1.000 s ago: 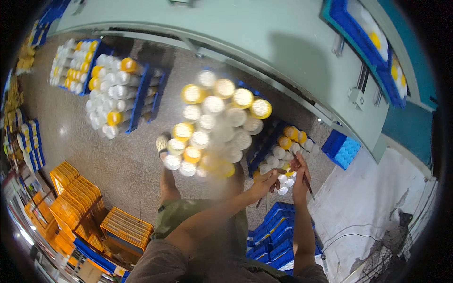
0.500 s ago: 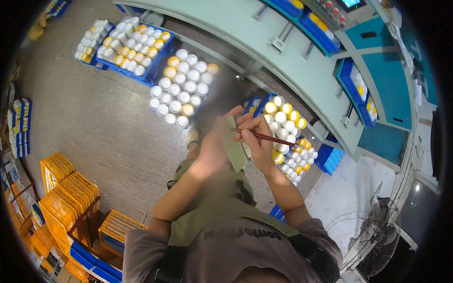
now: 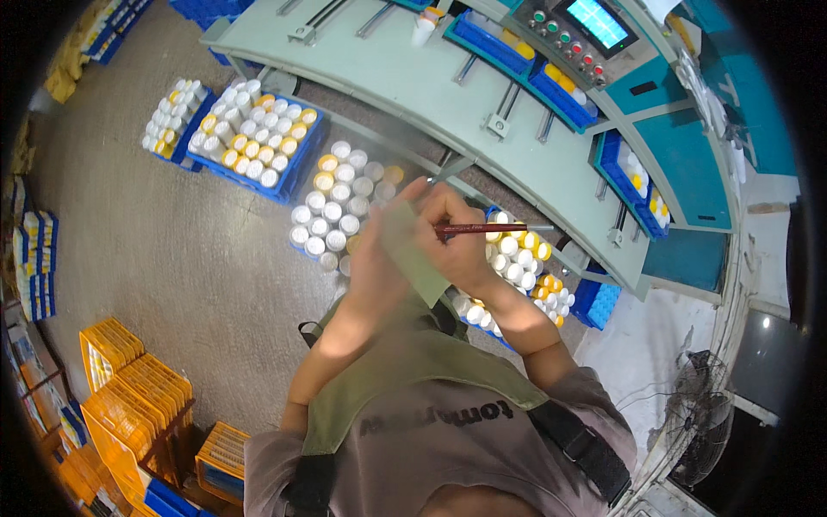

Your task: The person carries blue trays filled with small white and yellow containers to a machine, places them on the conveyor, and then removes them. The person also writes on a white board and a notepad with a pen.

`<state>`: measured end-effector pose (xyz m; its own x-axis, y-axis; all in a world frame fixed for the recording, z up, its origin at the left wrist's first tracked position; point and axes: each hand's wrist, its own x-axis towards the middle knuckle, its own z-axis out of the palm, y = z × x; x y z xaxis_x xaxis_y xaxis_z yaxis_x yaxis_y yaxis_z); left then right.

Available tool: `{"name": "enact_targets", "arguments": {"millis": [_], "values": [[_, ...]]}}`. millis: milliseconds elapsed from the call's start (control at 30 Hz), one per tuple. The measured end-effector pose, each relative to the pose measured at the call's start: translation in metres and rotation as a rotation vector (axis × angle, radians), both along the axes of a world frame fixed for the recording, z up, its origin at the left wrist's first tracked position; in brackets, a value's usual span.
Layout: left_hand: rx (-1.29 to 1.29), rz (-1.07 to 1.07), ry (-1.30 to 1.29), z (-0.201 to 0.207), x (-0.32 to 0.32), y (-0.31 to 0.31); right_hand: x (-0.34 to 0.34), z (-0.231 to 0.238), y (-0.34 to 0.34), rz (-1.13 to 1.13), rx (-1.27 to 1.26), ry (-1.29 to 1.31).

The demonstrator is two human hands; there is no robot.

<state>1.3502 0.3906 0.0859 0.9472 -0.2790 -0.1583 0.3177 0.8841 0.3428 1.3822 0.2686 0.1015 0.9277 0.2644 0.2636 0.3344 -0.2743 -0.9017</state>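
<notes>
In front of my apron, my left hand (image 3: 372,267) supports a flat pale-green strip (image 3: 415,263), its fingers partly hidden behind it and smeared by motion. The strip tilts down toward the apron. Close against its right side, my right hand (image 3: 461,246) is closed in a writing-like grip round a dark red pen (image 3: 487,228) with a silvery end. The pen's silvery end points right, away from the strip; its other end is hidden by my fingers.
Crates of white and yellow cups (image 3: 250,142) stand on the floor ahead, with more cups (image 3: 517,258) beyond my right hand. A long pale-green machine bench (image 3: 388,73) runs across the far side, beneath a control screen (image 3: 597,23). Orange crates (image 3: 138,396) lie left, a fan (image 3: 696,414) right.
The view has shifted, showing more of the bench and screen. Both hands sit slightly higher and remain close together. The pen has turned from sloping down to the right to nearly level.
</notes>
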Motion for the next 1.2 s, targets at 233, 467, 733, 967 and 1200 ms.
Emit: {"name": "enact_targets", "arguments": {"millis": [233, 467, 733, 967, 1200], "values": [[0.018, 0.161, 0.014, 0.014, 0.083, -0.01, 0.096, 0.007, 0.002, 0.045, 0.137, 0.041], [0.071, 0.267, 0.026, 0.027, 0.196, -0.048, 0.226, 0.018, -0.031, 0.217, 0.131, 0.063], [0.025, 0.281, -0.027, 0.028, 0.264, -0.071, 0.288, 0.012, -0.066, 0.371, 0.424, 0.236], [0.027, 0.255, -0.095, 0.038, 0.286, -0.093, 0.295, 0.025, -0.08, 0.343, 0.273, 0.134], [0.06, 0.172, -0.207, 0.048, 0.31, -0.126, 0.306, 0.038, -0.112, 0.198, 0.192, -0.056]]}}
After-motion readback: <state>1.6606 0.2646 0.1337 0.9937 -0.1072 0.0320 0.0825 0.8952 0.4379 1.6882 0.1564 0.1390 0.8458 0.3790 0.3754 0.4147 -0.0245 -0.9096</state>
